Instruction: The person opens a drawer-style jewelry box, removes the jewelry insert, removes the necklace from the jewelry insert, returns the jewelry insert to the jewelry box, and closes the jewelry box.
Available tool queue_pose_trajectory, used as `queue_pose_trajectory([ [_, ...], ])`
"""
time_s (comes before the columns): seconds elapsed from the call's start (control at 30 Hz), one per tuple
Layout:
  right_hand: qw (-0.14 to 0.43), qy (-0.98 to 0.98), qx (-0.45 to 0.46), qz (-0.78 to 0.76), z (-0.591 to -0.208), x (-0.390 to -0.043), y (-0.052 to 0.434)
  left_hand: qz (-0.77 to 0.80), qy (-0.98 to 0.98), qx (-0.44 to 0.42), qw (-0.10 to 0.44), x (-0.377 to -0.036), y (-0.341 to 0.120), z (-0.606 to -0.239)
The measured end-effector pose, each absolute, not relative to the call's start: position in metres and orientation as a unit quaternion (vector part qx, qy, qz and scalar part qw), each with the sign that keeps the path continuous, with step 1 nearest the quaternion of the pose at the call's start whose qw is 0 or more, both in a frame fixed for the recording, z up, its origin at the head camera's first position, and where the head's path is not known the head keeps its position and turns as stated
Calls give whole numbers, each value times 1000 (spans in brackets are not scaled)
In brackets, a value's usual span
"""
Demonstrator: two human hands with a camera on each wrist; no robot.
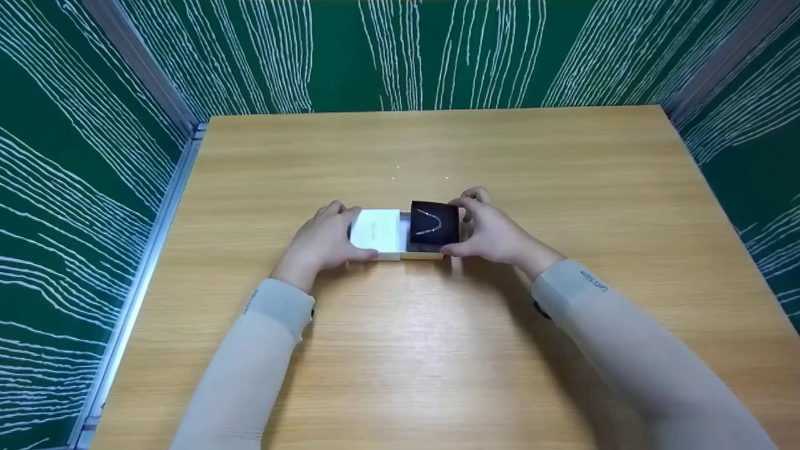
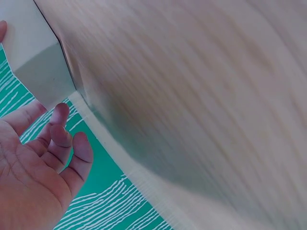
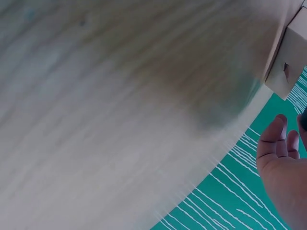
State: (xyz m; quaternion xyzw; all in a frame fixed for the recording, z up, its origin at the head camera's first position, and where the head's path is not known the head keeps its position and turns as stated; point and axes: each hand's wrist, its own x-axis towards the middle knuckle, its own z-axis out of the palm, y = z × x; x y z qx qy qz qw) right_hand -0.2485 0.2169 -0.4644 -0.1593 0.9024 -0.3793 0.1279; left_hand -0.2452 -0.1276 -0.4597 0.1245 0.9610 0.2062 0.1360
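My left hand (image 1: pixel 322 240) grips the left end of a small white jewellery box (image 1: pixel 375 230), thumb along its near side. The box's inner tray (image 1: pixel 422 255) sticks out to the right of the white sleeve. Above the tray, my right hand (image 1: pixel 494 234) pinches a black jewellery pad (image 1: pixel 449 226) by its right side, between the thumb and fingers. A thin silvery chain (image 1: pixel 439 219) lies in a curve on the pad. In the left wrist view the box (image 2: pixel 45 62) stands beside curled fingers; in the right wrist view the tray's end (image 3: pixel 288 57) shows a small notch.
A wooden table (image 1: pixel 400 350) bears the box near its middle. Green panels with white streaks (image 1: pixel 344 56) rise at the back and both sides, with a metal rail (image 1: pixel 144 250) along the left edge. Tiny pale specks (image 1: pixel 447 178) lie beyond the box.
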Motion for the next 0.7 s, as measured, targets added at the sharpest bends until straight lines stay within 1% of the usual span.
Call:
queue_pose_trajectory([
  [0.47, 134, 899, -153, -387, -456, -244, 219, 214, 960, 121, 135, -245, -129, -459],
  [0.7, 125, 898, -155, -392, -450, -241, 220, 213, 960, 123, 131, -243, -128, -461],
])
